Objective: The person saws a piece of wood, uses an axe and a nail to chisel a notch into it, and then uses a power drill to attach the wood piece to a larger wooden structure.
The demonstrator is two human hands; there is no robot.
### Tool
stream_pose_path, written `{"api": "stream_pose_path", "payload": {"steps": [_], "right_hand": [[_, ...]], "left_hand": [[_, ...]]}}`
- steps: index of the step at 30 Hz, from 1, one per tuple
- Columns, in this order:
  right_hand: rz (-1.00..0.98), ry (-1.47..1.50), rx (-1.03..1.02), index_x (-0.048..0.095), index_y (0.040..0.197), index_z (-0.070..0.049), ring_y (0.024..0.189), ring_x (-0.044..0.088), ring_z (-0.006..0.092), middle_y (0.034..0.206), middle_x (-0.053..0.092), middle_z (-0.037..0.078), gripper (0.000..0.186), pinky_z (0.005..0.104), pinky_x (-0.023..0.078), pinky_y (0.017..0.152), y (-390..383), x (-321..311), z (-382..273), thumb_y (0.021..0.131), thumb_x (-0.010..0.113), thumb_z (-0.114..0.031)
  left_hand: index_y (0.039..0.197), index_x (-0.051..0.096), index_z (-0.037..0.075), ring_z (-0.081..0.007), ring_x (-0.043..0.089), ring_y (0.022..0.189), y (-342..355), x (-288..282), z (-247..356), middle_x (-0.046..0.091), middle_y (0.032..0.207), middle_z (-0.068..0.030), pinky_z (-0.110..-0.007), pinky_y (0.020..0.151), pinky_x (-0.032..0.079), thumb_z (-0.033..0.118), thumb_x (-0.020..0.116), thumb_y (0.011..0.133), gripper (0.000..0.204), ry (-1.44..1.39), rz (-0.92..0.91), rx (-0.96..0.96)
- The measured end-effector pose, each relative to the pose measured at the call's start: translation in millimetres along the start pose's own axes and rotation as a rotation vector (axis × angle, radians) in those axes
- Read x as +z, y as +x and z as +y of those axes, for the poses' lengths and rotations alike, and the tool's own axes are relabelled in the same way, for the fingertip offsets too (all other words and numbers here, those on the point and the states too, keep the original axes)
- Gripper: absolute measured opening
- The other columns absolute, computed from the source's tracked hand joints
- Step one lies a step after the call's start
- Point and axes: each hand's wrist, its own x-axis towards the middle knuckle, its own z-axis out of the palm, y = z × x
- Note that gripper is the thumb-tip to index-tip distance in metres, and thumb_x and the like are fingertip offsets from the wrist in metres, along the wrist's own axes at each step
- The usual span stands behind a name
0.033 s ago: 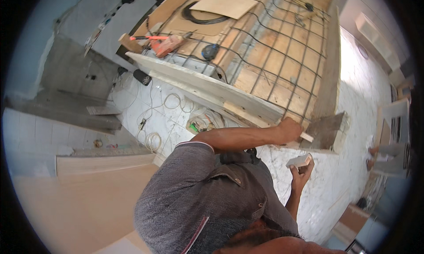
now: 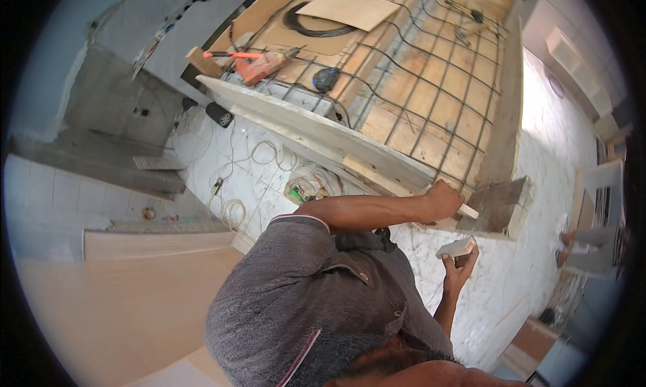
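Note:
My left hand [image 2: 444, 202] is closed around a short pale wooden strip [image 2: 469, 213], which sticks out to the right of the fist. It is at the near corner of a timber form [image 2: 316, 135], close to the end of a steel rebar grid [image 2: 441, 84]. Lower and to the right, my right hand [image 2: 459, 271] grips a small pale block [image 2: 455, 248] between thumb and fingers, apart from the form. The block looks like wood with a greyish top face. A dark-stained board [image 2: 496, 204] stands at the form's near right corner, just beyond the strip.
On the form lie a red drill [image 2: 261, 68], a blue-black tape measure [image 2: 325, 80], a black wire coil [image 2: 296, 25] and a thin board [image 2: 348, 9]. Cables [image 2: 233, 214] and a bag [image 2: 313, 183] lie on the tiled floor [image 2: 259, 202]. Another person's leg [image 2: 592, 242] shows far right.
The whole view has shifted very slightly. Both hands keep their places and their holds on the strip and the block.

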Motion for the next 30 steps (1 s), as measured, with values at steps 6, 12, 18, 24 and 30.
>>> {"api": "stream_pose_path", "payload": {"steps": [6,12,18,24,30], "right_hand": [[0.014,0.04,0.024,0.036,0.128,-0.003,0.107,0.05,0.0223,0.114,0.049,0.012,0.064,0.0366,0.041,0.092,17.0,-5.9,33.8,0.073,0.066,0.003],[0.009,-0.025,-0.028,0.041,0.118,-0.004,0.105,0.05,0.0206,0.113,0.05,0.011,0.054,0.0339,0.042,0.09,18.1,5.7,31.4,0.07,0.063,0.004],[0.041,-0.079,-0.036,0.043,0.114,-0.003,0.106,0.052,0.0224,0.113,0.054,0.013,0.05,0.035,0.04,0.094,17.1,-5.1,31.0,0.069,0.063,0.006],[0.065,-0.137,0.02,0.047,0.114,-0.004,0.103,0.054,0.0212,0.116,0.053,0.012,0.048,0.034,0.041,0.092,11.4,-12.8,26.1,0.07,0.062,0.008],[0.091,-0.259,0.009,0.04,0.117,-0.002,0.102,0.057,0.0237,0.112,0.058,0.015,0.052,0.036,0.043,0.093,26.7,-10.4,26.1,0.073,0.067,0.001]], "left_hand": [[0.106,0.054,0.001,-0.0295,0.06,0.085,0.5,12.0,-2.7,0.055,0.099,-0.0126,-0.045,0.076,0.045,0.015,0.053,0.079,0.031,-0.077,0.177,-0.03],[0.112,0.052,0.004,-0.0298,0.059,0.093,2.7,23.1,-5.0,0.055,0.103,-0.0134,-0.046,0.076,0.043,0.015,0.055,0.079,0.035,-0.061,0.103,-0.049],[0.102,0.052,0.005,-0.0326,0.059,0.092,3.3,12.6,-3.6,0.06,0.096,-0.0129,-0.048,0.075,0.041,0.009,0.061,0.073,0.031,-0.303,0.071,-0.218],[0.1,0.052,0.006,-0.0306,0.059,0.093,-2.7,22.9,-0.8,0.061,0.098,-0.0128,-0.047,0.078,0.04,0.004,0.057,0.072,0.029,-0.105,0.416,-0.055],[0.118,0.049,0.003,-0.0381,0.063,0.081,8.1,16.4,7.6,0.061,0.092,-0.0181,-0.046,0.07,0.046,0.008,0.056,0.08,0.039,-0.267,0.145,-0.306]]}}
